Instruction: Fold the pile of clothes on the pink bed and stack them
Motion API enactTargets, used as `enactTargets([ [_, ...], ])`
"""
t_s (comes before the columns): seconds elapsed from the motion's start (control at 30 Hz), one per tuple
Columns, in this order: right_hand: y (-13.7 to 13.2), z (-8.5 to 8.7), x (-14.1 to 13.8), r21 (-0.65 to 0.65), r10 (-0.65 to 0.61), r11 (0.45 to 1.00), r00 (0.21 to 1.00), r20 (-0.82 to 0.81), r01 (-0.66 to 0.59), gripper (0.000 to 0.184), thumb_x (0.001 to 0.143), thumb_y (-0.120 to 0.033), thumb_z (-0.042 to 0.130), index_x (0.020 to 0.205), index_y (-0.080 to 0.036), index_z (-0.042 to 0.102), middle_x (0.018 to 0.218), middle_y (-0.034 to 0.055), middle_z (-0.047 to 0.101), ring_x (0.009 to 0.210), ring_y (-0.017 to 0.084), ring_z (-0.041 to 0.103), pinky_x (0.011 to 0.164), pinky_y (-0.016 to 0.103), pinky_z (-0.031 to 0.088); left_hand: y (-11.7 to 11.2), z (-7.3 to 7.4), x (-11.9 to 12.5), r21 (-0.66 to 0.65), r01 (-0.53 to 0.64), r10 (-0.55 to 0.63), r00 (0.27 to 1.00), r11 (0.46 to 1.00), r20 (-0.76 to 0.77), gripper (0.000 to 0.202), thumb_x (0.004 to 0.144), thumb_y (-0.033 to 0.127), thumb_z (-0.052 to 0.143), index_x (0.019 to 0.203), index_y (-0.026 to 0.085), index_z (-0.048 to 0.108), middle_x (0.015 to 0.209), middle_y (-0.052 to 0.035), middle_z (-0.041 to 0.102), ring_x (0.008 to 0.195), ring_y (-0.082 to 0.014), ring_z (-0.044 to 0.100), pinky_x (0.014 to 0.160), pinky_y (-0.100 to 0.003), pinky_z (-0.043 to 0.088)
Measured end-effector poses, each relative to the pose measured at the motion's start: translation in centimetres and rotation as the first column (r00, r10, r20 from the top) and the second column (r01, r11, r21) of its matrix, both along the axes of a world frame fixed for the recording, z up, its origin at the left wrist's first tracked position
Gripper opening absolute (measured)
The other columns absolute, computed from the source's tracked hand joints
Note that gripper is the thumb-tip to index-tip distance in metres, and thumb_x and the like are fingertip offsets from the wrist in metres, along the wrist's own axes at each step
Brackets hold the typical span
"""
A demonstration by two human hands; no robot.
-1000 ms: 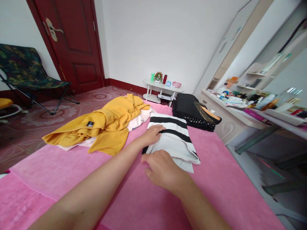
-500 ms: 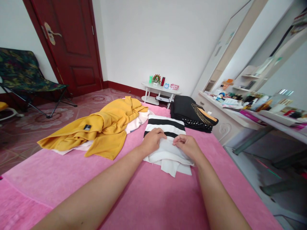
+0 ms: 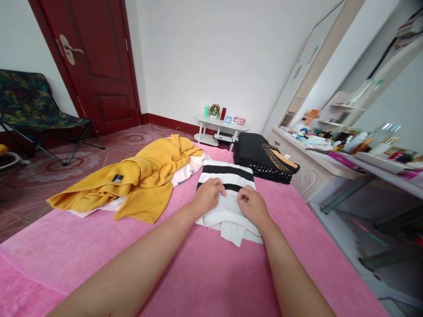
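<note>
A folded black-and-white striped shirt (image 3: pixel 228 170) lies on the pink bed cover (image 3: pixel 198 273); its near half is plain white cloth with a loose flap toward me. My left hand (image 3: pixel 209 196) rests on the left side of it, fingers curled down and closed on the white cloth just below a black stripe. Across from it, my right hand (image 3: pixel 254 204) is curled with thumb and fingertips together at the right side of the same cloth. The fingertips are partly hidden, and a small gap of cloth shows between the hands.
A crumpled yellow garment (image 3: pixel 145 171) lies at the left over a pale pink one (image 3: pixel 190 171). Folded black clothes (image 3: pixel 253 152) are stacked behind the shirt to the right. A cluttered dressing table (image 3: pixel 317 152) borders the bed's right side; a folding chair (image 3: pixel 36 101) stands far left.
My right hand has turned and curled its fingers more, shifting slightly over the white cloth. My left hand stays near the same spot. The view has shifted a little.
</note>
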State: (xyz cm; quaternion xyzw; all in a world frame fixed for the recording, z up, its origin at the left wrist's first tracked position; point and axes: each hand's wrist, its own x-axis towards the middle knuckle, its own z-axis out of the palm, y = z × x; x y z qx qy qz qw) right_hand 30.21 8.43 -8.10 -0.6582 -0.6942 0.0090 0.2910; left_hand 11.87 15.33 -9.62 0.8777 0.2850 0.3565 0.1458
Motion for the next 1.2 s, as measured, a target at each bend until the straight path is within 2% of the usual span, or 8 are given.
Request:
enactTargets([
  [0.1,-0.1,0.0,0.0,0.022,-0.003,1.0,1.0,-0.017,0.003,0.031,0.061,-0.006,0.047,0.082,-0.024,0.062,0.078,-0.0029,0.053,0.061,0.01,0.046,0.054,0.022,0.032,0.1,-0.2,0.0,-0.006,0.008,-0.008,1.0,1.0,0.023,0.038,0.062,-0.005,0.04,0.077,0.019,0.066,0.088,-0.0035,0.057,0.089,-0.0188,0.052,0.08,-0.03,0.043],
  [0.27,0.0,-0.1,0.2,0.013,0.008,1.0,0.999,-0.051,-0.007,0.016,0.064,-0.008,0.048,0.064,-0.021,0.057,0.072,-0.0026,0.052,0.06,0.01,0.047,0.054,0.022,0.032,0.2,-0.3,0.1,-0.012,0.017,-0.016,0.999,1.0,0.048,0.039,0.062,-0.006,0.039,0.077,0.019,0.066,0.088,-0.0036,0.057,0.089,-0.0186,0.052,0.08,-0.03,0.043],
  [0.43,0.3,-0.3,0.6,0.008,0.042,0.999,0.993,-0.114,-0.042,0.025,0.069,-0.013,0.055,0.089,-0.024,0.065,0.078,-0.0028,0.054,0.058,0.01,0.047,0.056,0.023,0.036,0.3,-0.4,0.1,-0.023,0.019,-0.017,0.998,1.0,0.063,0.039,0.061,-0.006,0.04,0.077,0.019,0.066,0.087,-0.0036,0.057,0.089,-0.0188,0.052,0.08,-0.03,0.043],
  [0.73,0.1,-0.5,0.0,0.05,-0.031,0.998,0.999,-0.016,0.031,0.012,0.077,-0.017,0.053,0.072,-0.023,0.062,0.08,-0.0012,0.059,0.067,0.013,0.051,0.059,0.025,0.033,0.3,-0.5,0.1,-0.028,0.016,-0.014,0.998,0.999,0.068,0.04,0.061,-0.006,0.039,0.077,0.019,0.066,0.088,-0.0032,0.056,0.09,-0.0187,0.052,0.081,-0.031,0.043],
  [0.83,0.4,-0.7,0.1,0.067,-0.073,0.994,0.984,-0.16,0.085,0.009,0.078,-0.018,0.05,0.071,-0.022,0.055,0.074,-0.0011,0.058,0.064,0.013,0.051,0.057,0.025,0.032,0.2,-0.5,0.1,-0.033,0.016,-0.014,0.997,0.999,0.073,0.041,0.06,-0.006,0.039,0.077,0.019,0.066,0.088,-0.0032,0.056,0.09,-0.0187,0.052,0.082,-0.031,0.043],
  [0.93,0.7,-0.7,1.7,0.072,-0.079,0.986,0.804,-0.59,0.149,0.014,0.081,-0.031,0.046,0.071,-0.022,0.048,0.058,-0.003,0.05,0.053,0.013,0.046,0.05,0.025,0.035,0.1,-0.4,0.0,-0.043,0.021,-0.017,0.997,0.999,0.074,0.041,0.06,-0.006,0.039,0.078,0.019,0.066,0.088,-0.0033,0.056,0.091,-0.0188,0.052,0.083,-0.031,0.043],
  [1.03,0.4,-0.4,4.4,0.135,-0.127,0.909,0.571,-0.811,0.394,0.026,0.083,-0.045,0.044,0.067,-0.024,0.04,0.054,-0.0043,0.043,0.046,0.012,0.041,0.044,0.027,0.034,0.0,-0.2,0.0,-0.056,0.02,-0.017,0.997,0.998,0.069,0.042,0.06,-0.006,0.039,0.078,0.019,0.067,0.089,-0.0035,0.056,0.091,-0.0187,0.052,0.083,-0.03,0.043],
  [1.2,-0.7,0.2,7.4,0.231,-0.221,0.742,0.554,-0.802,0.63,0.014,0.077,-0.039,0.053,0.082,-0.027,0.047,0.067,0.0005,0.052,0.057,0.018,0.048,0.048,0.032,0.037,-0.1,0.1,0.0,-0.034,0.023,-0.023,1.0,0.999,-0.016,0.056,0.065,-0.006,0.039,0.099,0.026,0.069,0.092,-0.0022,0.055,0.091,-0.0175,0.05,0.083,-0.03,0.041],
])
